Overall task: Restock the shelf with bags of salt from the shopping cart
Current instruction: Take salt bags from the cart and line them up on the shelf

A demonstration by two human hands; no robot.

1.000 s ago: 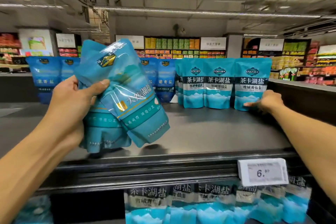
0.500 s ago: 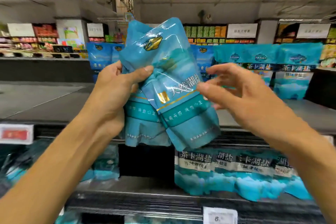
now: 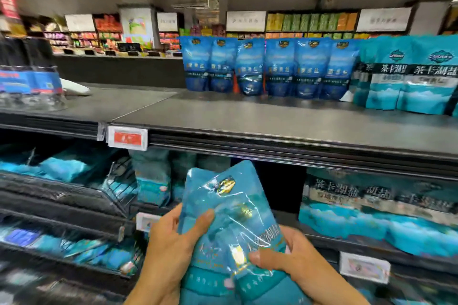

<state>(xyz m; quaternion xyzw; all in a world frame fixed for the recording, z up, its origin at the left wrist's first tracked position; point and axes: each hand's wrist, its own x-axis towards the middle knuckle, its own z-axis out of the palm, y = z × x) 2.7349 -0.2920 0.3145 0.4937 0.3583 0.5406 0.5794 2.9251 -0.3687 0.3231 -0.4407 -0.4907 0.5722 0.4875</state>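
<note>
Teal salt bags now sit low before the shelf, lowered from a second ago. The right hand, off the shelved row, joins the left hand; both curl around them, thumbs pressing, likely separating one.

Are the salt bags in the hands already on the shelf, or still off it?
Still off it. Both the left hand and right hand grip the salt bags below the top shelf.

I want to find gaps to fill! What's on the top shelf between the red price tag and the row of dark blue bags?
Nothing: from the red price tag back to the dark blue bags, the head view shows only bare grey shelf.
</note>
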